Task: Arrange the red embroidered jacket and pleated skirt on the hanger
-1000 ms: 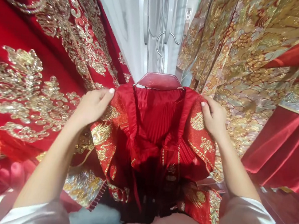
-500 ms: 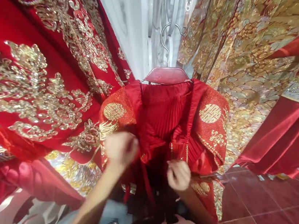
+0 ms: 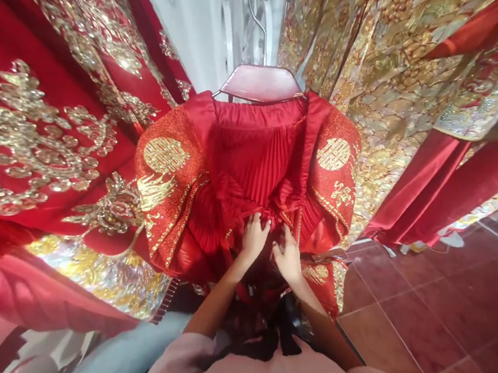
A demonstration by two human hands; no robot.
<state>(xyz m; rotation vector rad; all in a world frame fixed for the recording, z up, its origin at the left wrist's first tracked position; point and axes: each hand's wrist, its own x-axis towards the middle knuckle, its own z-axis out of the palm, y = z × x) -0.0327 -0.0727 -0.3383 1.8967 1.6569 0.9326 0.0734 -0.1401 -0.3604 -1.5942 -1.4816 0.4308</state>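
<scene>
A red jacket point(image 3: 263, 151) with gold embroidery and a pleated red lining hangs on a metal hanger point(image 3: 262, 83) in front of me. Its sleeves carry round gold emblems. My left hand point(image 3: 253, 239) is at the middle of the jacket's front, its fingers closed on gathered red cloth. Just to its right, my right hand point(image 3: 289, 259) touches the gold-trimmed edge, thumb and fingers apart. The cloth around the fingertips is bunched, so small parts there cannot be made out.
A red gown point(image 3: 32, 121) with heavy gold beading hangs close on the left. Gold patterned garments point(image 3: 394, 89) hang on the right, along with a red satin drape point(image 3: 409, 189). White rack metalwork point(image 3: 208, 10) stands behind. Reddish floor tiles point(image 3: 426, 307) show at lower right.
My left hand has moved right and inward, from over the jacket's left side to its middle. My right hand has loosened from a curled shape. The view has shifted, with the jacket higher and further left.
</scene>
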